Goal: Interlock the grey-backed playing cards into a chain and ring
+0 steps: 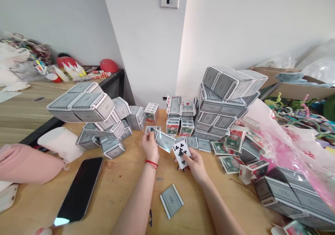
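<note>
My left hand [150, 145] is closed on a small fan of playing cards [164, 141], their grey patterned backs showing. My right hand [194, 161] pinches a single card, the eight of clubs [181, 152], face up just right of the fan. A short stack of cards [171, 200] lies face down on the wooden table [125, 179] between my forearms. Loose face-down cards [199, 143] lie just beyond my hands.
Piles of grey wrapped card packs stand at left [86, 106] and right [225, 95], with small card boxes [180, 118] at the back. A black phone [81, 189] lies at left. Pink plastic bags [288, 148] and more packs [285, 193] crowd the right.
</note>
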Motion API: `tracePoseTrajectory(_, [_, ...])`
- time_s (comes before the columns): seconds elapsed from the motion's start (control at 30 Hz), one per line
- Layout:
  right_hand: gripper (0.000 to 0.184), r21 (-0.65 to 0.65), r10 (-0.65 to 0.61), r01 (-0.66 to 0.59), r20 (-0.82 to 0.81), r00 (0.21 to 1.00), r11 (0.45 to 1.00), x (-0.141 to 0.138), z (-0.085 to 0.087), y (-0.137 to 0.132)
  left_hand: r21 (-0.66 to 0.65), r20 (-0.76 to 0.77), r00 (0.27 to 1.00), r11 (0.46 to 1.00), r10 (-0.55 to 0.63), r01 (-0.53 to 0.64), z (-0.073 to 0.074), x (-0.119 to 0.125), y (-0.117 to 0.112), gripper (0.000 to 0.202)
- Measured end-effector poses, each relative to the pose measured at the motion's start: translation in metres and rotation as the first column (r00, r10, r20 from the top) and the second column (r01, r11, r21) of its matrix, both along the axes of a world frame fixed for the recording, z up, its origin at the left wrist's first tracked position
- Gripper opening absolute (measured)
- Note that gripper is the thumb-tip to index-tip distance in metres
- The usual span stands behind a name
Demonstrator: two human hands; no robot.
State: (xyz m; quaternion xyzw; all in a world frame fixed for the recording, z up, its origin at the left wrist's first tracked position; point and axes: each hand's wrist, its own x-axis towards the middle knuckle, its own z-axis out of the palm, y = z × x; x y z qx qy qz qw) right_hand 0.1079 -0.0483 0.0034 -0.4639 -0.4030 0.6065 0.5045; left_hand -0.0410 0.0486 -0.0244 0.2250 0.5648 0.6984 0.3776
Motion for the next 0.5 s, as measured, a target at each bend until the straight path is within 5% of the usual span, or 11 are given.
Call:
tracePoseTrajectory(0.23, [0.040, -0.020, 0.082, -0.082, 0.042, 0.996, 0.996, -0.002, 0.001, -0.001, 0.006, -0.096, 0.993, 0.998, 0.063, -0.063, 0.004, -0.002, -0.003, 0.023])
tracePoseTrajectory(0.5, [0.037, -0.055, 0.271, -0.277, -0.103, 0.957, 0.959, -0.004, 0.000, -0.003, 0.053, -0.133, 0.988, 0.996, 0.073, -0.067, 0.014, 0.003, -0.009, 0.021])
